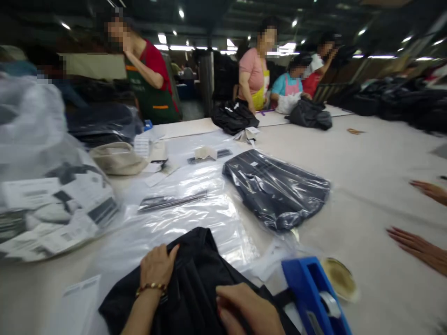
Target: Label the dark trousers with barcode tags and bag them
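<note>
A black fabric item with sewn seams (192,284) lies in front of me; I cannot tell whether it is a bag or a garment. My left hand (159,265), with a beaded bracelet at the wrist, grips its upper left part, fingers curled over the cloth. Over its right side is my right hand (249,307), fingers curled in; what they hold is hidden. Under and beyond the black item are flat clear plastic bags (185,223). To the right of my right hand stands a blue tape dispenser (314,293) with a tape roll.
A plastic-wrapped black item (279,186) lies ahead. At left stands a clear bag of printed labels (52,209), near a beige cloth piece (118,158). A round tan lid-like object (340,279) is beyond the dispenser. Another person's hands (419,246) rest at right; several people work across the table.
</note>
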Motion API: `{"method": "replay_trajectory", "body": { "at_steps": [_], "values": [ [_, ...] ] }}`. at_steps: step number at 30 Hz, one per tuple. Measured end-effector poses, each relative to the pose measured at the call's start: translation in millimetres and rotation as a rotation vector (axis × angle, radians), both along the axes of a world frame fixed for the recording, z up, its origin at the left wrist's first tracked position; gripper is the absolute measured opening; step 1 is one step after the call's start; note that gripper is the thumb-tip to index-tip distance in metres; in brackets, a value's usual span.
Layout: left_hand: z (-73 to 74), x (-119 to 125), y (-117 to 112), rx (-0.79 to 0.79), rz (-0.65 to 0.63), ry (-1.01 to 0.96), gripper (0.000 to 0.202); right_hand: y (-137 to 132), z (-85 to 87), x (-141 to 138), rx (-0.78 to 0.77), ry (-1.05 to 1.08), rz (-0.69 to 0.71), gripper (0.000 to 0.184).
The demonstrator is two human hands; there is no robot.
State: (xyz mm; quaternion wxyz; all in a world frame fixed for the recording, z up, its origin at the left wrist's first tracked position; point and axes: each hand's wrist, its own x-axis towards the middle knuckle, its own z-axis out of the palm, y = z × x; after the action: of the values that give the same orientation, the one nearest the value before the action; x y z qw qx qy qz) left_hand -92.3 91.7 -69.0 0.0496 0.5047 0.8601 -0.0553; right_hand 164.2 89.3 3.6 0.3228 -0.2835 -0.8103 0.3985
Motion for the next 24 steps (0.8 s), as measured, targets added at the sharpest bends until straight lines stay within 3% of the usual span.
{"method": "replay_trajectory", "body": {
  "at_steps": [3,5,8,11,14,16,20,22,24],
  "values": [
    [4.5,-1.8,3.1,-0.074,0.044,0.001,0.053,7.9,13.3,81.0,0.153,-0.106,-0.396,0.03],
    [3.6,-3.6,3.6,-0.079,0.058,-0.022,0.059,14.7,3.7,137.7,0.243,-0.263,-0.632,0.024],
    [0.4,-5.7,1.5,-0.065,0.064,-0.045,0.064,27.2,-36.7,210.6,0.339,-0.509,-0.836,0.028],
    [-1.3,-7.4,-0.2,-0.072,0.075,-0.046,0.062,36.6,-87.3,252.1,0.352,-0.783,-0.892,0.038],
    [1.0,-6.5,-2.5,-0.037,0.071,-0.012,0.06,40.9,-113.0,265.5,0.365,-0.922,-0.791,0.038],
    [2.9,-4.2,-6.3,0.017,0.045,0.03,0.057,44.1,-106.9,265.7,0.438,-0.876,-0.786,0.041],
    [-3.7,-1.8,-15.8,0.192,0.015,0.153,0.047,58.1,-59.9,245.2,0.579,-0.544,-0.836,0.046],
    [-9.3,-3.0,-19.8,0.368,-0.039,0.249,0.045,66.9,-34.6,217.3,0.517,-0.45,-0.819,0.046],
    [-9.5,-2.6,-24.4,0.599,-0.151,0.36,0.043,76.8,-15.9,176.4,0.43,-0.43,-0.717,0.043]
  ]
}}
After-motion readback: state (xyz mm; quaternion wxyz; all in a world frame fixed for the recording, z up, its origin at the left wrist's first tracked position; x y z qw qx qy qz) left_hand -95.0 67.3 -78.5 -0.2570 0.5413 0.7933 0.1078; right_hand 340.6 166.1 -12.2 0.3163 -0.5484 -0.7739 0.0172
